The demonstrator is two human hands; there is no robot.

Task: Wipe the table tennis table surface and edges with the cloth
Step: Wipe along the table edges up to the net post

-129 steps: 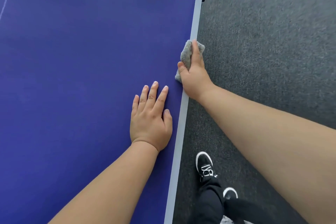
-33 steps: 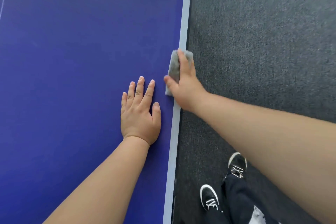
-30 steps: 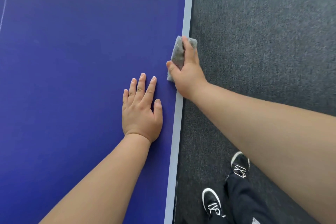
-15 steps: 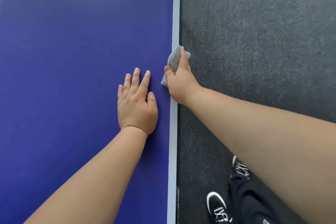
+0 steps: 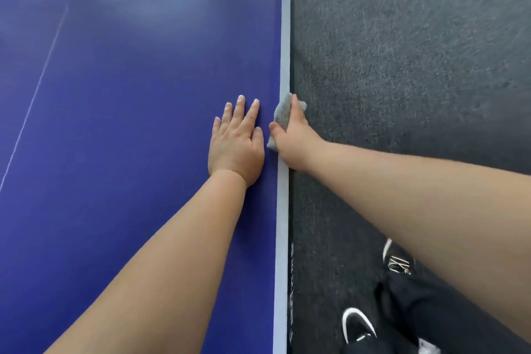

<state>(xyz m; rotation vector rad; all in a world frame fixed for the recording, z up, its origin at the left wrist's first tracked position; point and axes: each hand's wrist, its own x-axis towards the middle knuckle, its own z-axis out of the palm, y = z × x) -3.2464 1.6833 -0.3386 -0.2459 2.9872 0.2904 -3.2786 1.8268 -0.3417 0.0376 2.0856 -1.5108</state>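
Net clamp gone from the top of the frame since four seconds back. A thin white line (image 5: 37, 92) now shows at the left, and the cloth (image 5: 283, 113) sits a touch lower in frame than half a second ago. Arrangement otherwise unchanged.

Step in hand: the edge wipe, along the pale edge strip (image 5: 284, 37) bordering the blue table (image 5: 129, 123).

Cloth is grey and bunched, lying across the strip at mid-frame, partly on top and partly over the side toward the carpet (image 5: 402, 66).

Right grip (image 5: 290, 138) is closed round the cloth: thumb on the table-top side, one finger along the top. The rest are hidden past the edge, so I cannot tell how they lie.

Left grip (image 5: 235, 144) holds nothing. Palm flat on the table, fingers straight and slightly spread, just beside the cloth but apart from it.

Both forearms rise from the bottom of the frame. The right one comes in from the lower right over the carpet, wrist above the strip.

Next move, by my judgement: slide the cloth on along the strip, squeezing top and side together, and step sideways with it. Which stretch is already wiped I cannot tell.
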